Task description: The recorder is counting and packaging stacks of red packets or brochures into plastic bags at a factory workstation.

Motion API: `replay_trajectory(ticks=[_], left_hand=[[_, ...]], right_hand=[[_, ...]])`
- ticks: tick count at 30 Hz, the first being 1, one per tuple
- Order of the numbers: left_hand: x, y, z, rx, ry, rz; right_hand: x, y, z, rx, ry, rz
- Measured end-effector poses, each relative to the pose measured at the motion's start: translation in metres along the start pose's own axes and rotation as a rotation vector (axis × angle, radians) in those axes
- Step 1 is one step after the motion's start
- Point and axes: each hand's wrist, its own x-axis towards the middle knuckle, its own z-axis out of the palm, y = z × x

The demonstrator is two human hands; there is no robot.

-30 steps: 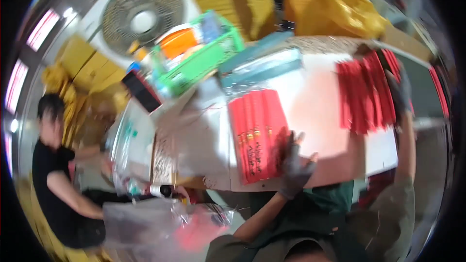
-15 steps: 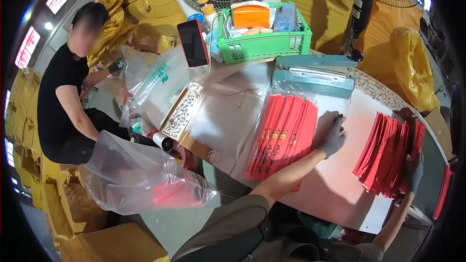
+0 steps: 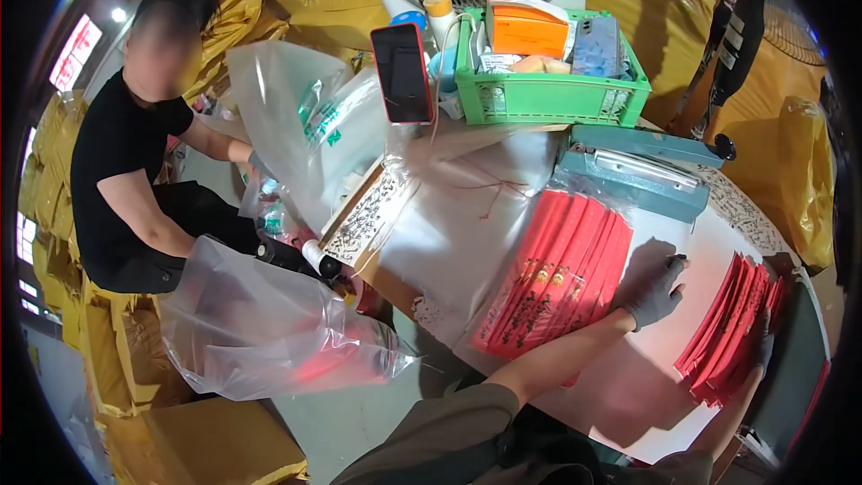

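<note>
Red stack [image 3: 729, 328]: at surface's [image 3: 620, 395] right edge; uneven pushing could fan strips or spill them over. Right hand [image 3: 765, 348]: against stack's outer side, grip unclear. Left hand [image 3: 655, 298]: empty, fingers loosely spread, beside red bundle [image 3: 561, 274].

Place: packing workshop | signs: blue-green bag sealer [image 3: 628, 187], red packets [image 3: 558, 277] in rows — yellow-wrapped bales [image 3: 319, 2] piled around the worktable [image 3: 646, 386]
</note>
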Motion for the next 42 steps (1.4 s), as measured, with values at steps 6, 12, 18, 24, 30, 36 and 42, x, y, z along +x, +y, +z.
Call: replay_trajectory(ticks=[6,12,18,24,30,36,42], left_hand=[[0.009,0.011,0.005,-0.242,-0.178,-0.188],[0.0,-0.034,0.054,-0.831,-0.195,-0.508],[0.007,0.045,-0.014,-0.762,-0.431,-0.515],[-0.089,0.051,-0.057,-1.051,-0.353,-0.698],[-0.182,0.099,-0.151,-0.623,-0.741,-0.584],[-0.181,0.12,-0.14,-0.6,-0.744,-0.441],[-0.094,0.164,-0.165,-0.516,-0.469,-0.083]], right_hand=[[0.001,0.018,-0.025,-0.136,0.047,-0.136],[-0.05,-0.13,-0.031,-0.147,-0.246,0.229],[-0.11,-0.218,-0.007,0.478,-0.39,0.181],[-0.212,-0.27,-0.028,1.027,-0.567,0.205],[-0.323,-0.256,-0.092,1.007,-0.905,0.167],[-0.34,-0.266,-0.077,1.077,-0.793,0.115],[-0.282,-0.278,-0.104,0.919,-0.366,0.037]])
